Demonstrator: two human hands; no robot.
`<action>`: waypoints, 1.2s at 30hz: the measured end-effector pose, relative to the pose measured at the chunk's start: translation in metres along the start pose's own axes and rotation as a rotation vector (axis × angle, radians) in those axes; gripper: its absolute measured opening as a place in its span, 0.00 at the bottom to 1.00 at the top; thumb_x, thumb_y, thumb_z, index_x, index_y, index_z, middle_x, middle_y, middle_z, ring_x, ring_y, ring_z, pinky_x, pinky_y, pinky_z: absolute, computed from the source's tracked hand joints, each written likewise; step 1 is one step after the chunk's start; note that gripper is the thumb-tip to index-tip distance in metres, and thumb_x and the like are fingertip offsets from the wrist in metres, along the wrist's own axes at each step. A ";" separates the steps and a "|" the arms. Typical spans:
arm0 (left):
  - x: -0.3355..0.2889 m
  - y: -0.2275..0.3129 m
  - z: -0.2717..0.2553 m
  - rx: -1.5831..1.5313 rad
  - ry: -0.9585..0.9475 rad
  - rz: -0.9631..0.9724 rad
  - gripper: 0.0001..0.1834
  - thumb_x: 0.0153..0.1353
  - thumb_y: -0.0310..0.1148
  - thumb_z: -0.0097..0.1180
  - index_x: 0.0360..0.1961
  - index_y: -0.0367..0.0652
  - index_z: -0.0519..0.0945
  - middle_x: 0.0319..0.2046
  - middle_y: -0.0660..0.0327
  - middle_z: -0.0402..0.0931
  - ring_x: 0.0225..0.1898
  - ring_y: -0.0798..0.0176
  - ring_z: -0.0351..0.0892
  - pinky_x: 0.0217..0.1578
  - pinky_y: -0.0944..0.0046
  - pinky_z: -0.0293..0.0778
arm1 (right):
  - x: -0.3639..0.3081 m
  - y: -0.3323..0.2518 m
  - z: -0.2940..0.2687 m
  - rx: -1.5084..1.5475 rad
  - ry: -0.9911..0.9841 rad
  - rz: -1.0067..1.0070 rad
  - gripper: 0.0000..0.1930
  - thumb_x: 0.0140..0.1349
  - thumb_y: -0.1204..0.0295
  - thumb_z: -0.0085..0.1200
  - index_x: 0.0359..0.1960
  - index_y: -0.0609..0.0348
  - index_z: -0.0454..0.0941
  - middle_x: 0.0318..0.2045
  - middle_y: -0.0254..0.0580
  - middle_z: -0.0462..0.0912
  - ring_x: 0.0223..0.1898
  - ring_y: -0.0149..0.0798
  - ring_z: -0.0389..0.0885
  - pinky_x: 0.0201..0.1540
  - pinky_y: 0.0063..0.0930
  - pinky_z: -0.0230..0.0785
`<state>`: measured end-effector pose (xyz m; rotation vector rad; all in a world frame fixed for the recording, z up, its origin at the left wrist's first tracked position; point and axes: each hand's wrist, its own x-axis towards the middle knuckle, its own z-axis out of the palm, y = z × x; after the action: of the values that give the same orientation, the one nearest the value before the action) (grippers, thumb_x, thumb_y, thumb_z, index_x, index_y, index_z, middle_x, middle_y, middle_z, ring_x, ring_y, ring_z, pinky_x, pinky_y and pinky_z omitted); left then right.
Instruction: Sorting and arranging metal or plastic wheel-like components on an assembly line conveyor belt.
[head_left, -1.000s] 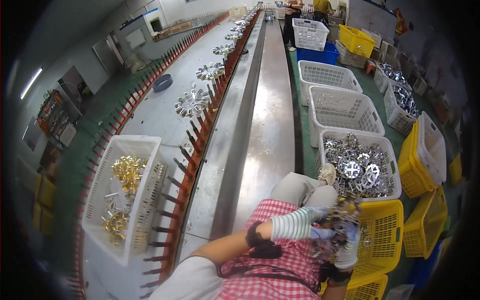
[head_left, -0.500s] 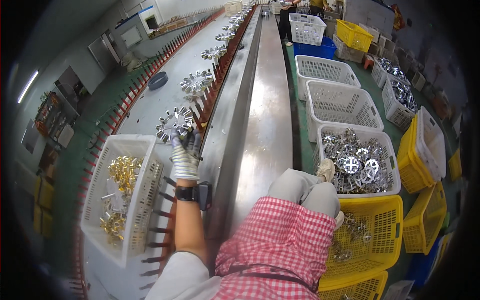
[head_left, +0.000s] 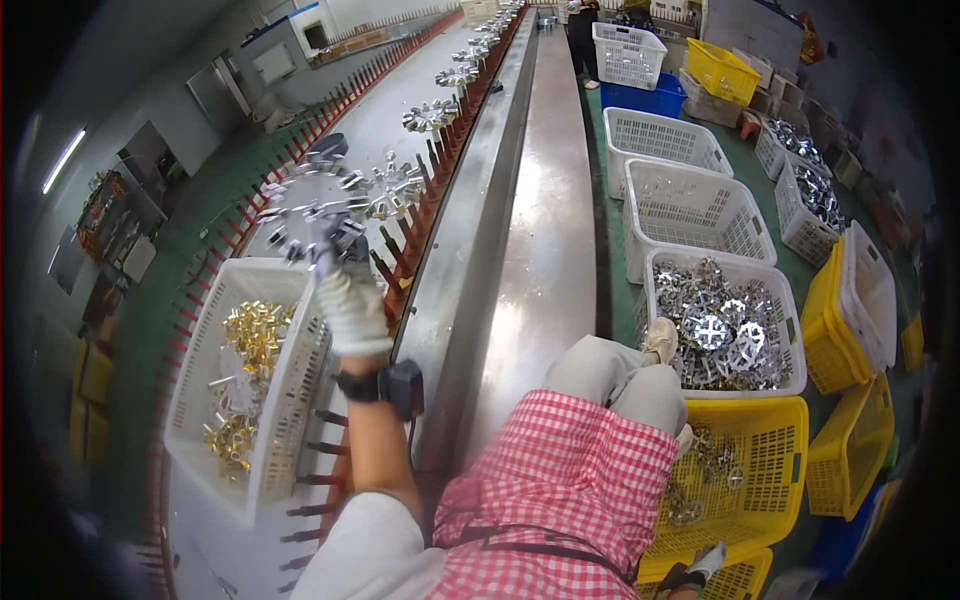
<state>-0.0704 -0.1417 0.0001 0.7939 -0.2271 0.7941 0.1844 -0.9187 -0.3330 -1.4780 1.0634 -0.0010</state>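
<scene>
My left hand [head_left: 350, 300], in a striped whitish glove with a dark wrist strap, is closed on a shiny chrome wheel-shaped part [head_left: 315, 205] with blocks round its rim. Motion blurs both, and the part hides some of the fingers. They are above the conveyor bed, just beyond a white basket [head_left: 185, 400] of gold and silver pieces. A similar chrome part [head_left: 393, 187] sits on the spindles beside it. At the lower right, my gloved right hand [head_left: 708, 560] is over a yellow basket [head_left: 745, 590]; its fingers are too small to read.
Red and dark spindles [head_left: 390, 245] line both conveyor edges, several carrying chrome parts. A steel ledge [head_left: 540, 230] runs alongside. On the right stand a white basket of chrome parts [head_left: 715, 320], a yellow basket [head_left: 770, 450] and more baskets. Another person [head_left: 582, 45] stands at the far end.
My left hand has lifted the chrome wheel-shaped part and moved it up and left, away from the spindle row. My right hand has come into view at the lower right.
</scene>
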 end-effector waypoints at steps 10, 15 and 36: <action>0.034 -0.021 -0.038 0.382 0.811 0.515 0.15 0.57 0.41 0.48 0.43 0.46 0.72 0.40 0.65 0.72 0.41 0.65 0.68 0.44 0.61 0.67 | -0.124 -0.097 0.091 0.011 -0.415 -0.264 0.30 0.59 0.59 0.44 0.59 0.62 0.51 0.57 0.52 0.56 0.58 0.50 0.57 0.60 0.40 0.49; 0.012 -0.021 0.005 0.284 0.919 0.463 0.13 0.52 0.41 0.56 0.37 0.49 0.76 0.35 0.66 0.75 0.37 0.65 0.73 0.36 0.60 0.73 | -0.179 -0.137 0.128 0.071 -0.544 -0.429 0.30 0.57 0.59 0.47 0.57 0.64 0.54 0.48 0.49 0.65 0.47 0.43 0.67 0.53 0.37 0.58; -0.076 -0.013 0.089 0.238 1.084 0.750 0.19 0.53 0.48 0.49 0.41 0.48 0.74 0.43 0.61 0.73 0.42 0.59 0.72 0.40 0.54 0.71 | -0.503 -0.169 0.268 -0.067 -2.262 -0.277 0.30 0.56 0.60 0.48 0.56 0.62 0.55 0.52 0.52 0.64 0.55 0.47 0.63 0.55 0.41 0.57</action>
<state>-0.1046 -0.2524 0.0200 0.3824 0.5909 1.8709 0.1471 -0.4401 0.0175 -0.7607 -0.9775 1.1845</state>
